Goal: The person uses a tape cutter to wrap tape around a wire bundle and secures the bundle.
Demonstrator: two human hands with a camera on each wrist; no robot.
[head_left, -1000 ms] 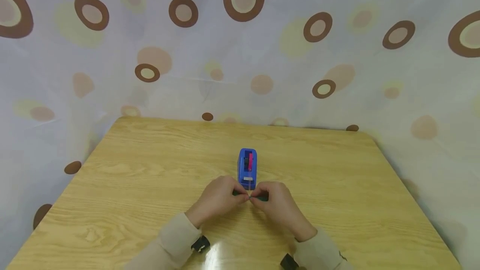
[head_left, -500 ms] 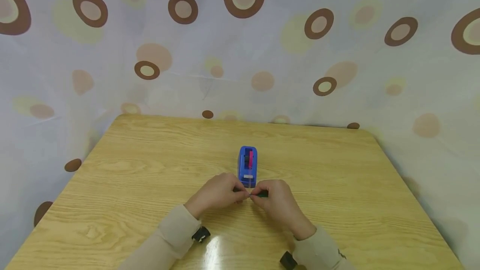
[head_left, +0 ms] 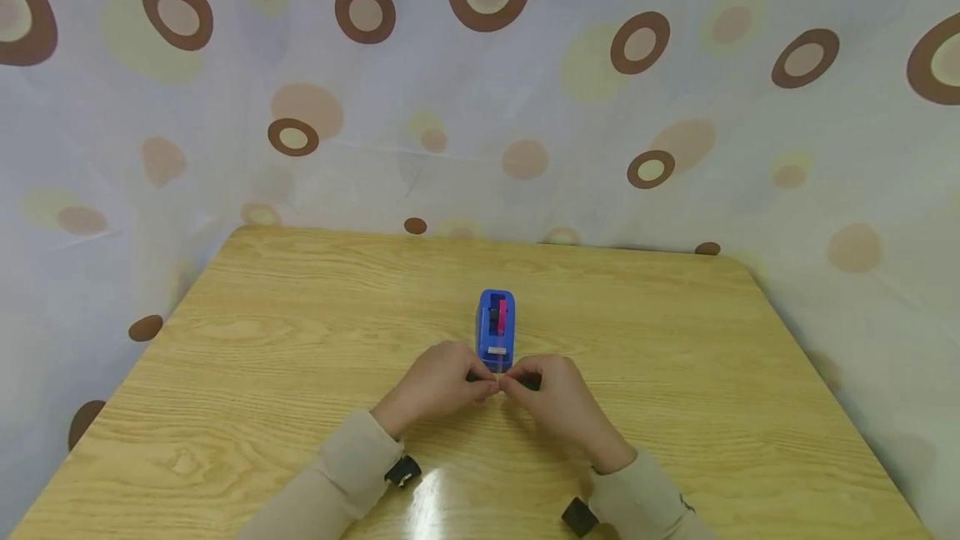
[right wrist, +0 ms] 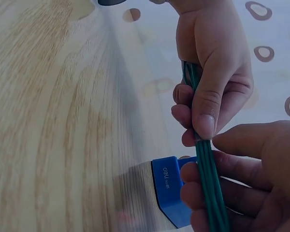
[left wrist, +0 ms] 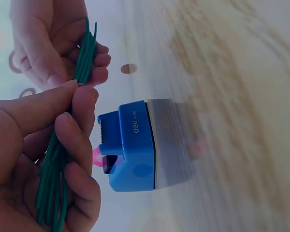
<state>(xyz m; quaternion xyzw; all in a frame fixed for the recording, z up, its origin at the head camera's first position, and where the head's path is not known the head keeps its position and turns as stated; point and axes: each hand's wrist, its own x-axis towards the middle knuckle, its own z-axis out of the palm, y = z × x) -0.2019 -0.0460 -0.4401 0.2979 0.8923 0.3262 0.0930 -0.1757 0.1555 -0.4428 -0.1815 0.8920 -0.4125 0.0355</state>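
A bundle of thin green wires (left wrist: 50, 191) stretches between both hands. My left hand (head_left: 442, 382) grips one half, its fingers curled round it and the thumb pressing near the bundle's middle. At that same spot, the right hand (head_left: 558, 402) pinches the bundle; in the right wrist view the wires (right wrist: 211, 186) lie between its thumb and fingers. The fingertips of both hands meet there, and a small shiny band shows between them, too small to make out clearly. Just beyond the hands stands a blue tape dispenser (head_left: 485, 336) with a pink roll core (head_left: 502, 317).
The wood-grain table (head_left: 315, 298) extends to both sides of the dispenser. Behind it hangs a pale cloth (head_left: 465, 107) patterned with brown circles. Black straps sit at both beige cuffs.
Both hands stay together at the bundle's middle, their fingers shifting slightly. The whole head view has moved a little; the dispenser stands in the same place on the table.
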